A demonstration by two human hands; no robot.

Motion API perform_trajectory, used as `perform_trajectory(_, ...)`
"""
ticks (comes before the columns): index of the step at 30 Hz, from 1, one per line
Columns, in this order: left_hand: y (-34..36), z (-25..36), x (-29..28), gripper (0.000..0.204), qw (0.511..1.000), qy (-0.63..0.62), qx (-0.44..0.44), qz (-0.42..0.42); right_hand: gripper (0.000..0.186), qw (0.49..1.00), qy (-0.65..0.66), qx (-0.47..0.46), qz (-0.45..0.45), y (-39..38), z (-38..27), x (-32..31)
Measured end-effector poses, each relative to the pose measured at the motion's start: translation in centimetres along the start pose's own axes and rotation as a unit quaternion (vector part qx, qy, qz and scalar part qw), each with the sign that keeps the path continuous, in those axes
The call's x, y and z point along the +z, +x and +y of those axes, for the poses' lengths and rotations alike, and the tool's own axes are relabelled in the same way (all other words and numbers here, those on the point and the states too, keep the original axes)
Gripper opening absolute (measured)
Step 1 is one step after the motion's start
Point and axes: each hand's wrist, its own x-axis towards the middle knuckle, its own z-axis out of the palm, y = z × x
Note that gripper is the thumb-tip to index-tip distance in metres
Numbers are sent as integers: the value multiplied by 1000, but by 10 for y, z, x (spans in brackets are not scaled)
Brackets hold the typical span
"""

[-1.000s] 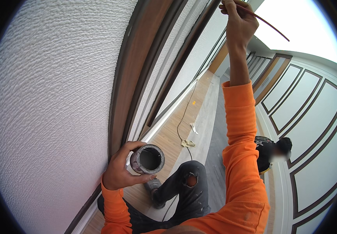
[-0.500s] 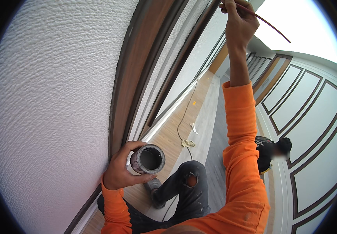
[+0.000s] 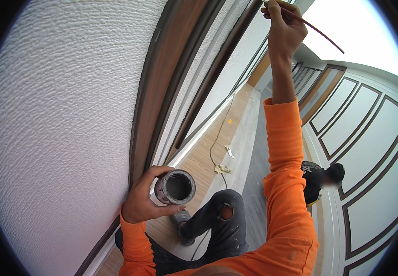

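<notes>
My left hand [image 3: 141, 200] is wrapped round a small paint can [image 3: 162, 191], low and close to the wall. The can is smeared with dark and grey paint, and dark grey liquid shows through its open top. High at the upper edge, my right hand [image 3: 285, 32] is raised at arm's length. Its fingers pinch a thin paintbrush [image 3: 321, 33] with a dark red handle, whose back end points down to the right. The brush's working end lies at the picture's top edge, by the dark brown trim [image 3: 224, 57], and its bristles cannot be made out.
A white textured wall [image 3: 70, 129] with brown wooden trim [image 3: 164, 60] rises close on my left. On the wood-look floor lie a cord [image 3: 217, 138] and a crumpled pale cloth [image 3: 222, 169]. Another person in dark clothes [image 3: 313, 186] is low at right, before white panelling [image 3: 369, 184].
My right hand and the brush have shifted slightly down and to the right. The left hand and the can are nearly still.
</notes>
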Motion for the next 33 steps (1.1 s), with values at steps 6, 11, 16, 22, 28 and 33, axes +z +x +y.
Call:
perform_trajectory(6, 1, 1, -2, 87, 1000, 6, 0, 1, 11, 1000, -4, -1, -1, 0, -5, 4)
perform_trajectory(11, 0, 1, -1, 86, 1000, 0, -9, 3, 11, 1000, -18, -19, -4, -1, -5, 1)
perform_trajectory(16, 1, -1, -2, 91, 1000, 23, 1, 0, 11, 1000, -6, -10, -1, -1, -4, 5)
perform_trajectory(22, 2, 1, -2, 86, 1000, 2, 2, 3, 10, 1000, -16, -11, -3, -1, -5, 5)
perform_trajectory(28, 2, -2, -3, 91, 1000, 27, 10, -2, 11, 999, -31, -12, 8, -1, -6, 7)
perform_trajectory(33, 1, 2, -3, 86, 1000, 6, 4, -2, 11, 999, -40, -3, -11, -3, -5, 2)
